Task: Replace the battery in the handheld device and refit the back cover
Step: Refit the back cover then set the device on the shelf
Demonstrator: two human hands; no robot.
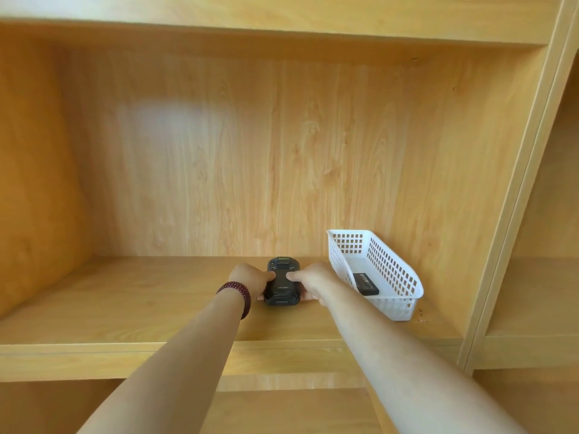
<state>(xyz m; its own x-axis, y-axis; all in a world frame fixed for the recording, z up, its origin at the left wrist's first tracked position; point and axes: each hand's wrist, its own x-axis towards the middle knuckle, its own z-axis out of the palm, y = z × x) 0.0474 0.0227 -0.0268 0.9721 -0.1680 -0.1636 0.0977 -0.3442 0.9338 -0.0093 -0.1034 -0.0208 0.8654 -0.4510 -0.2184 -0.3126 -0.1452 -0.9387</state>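
Note:
A black handheld device point(282, 289) lies back side up on the wooden shelf point(141, 302), its back cover with white lettering facing me. My left hand point(250, 280) grips its left edge, thumb pressed on the cover's upper left. My right hand point(313, 285) grips the right edge, thumb on the upper right of the cover. A black battery point(366, 284) lies inside a white perforated basket point(398, 277) to the right of the device.
The shelf sits in a wooden cabinet with a back wall point(250, 151) close behind the device, a side wall on the left and an upright divider point(507, 214) on the right. A beaded bracelet point(239, 292) circles my left wrist.

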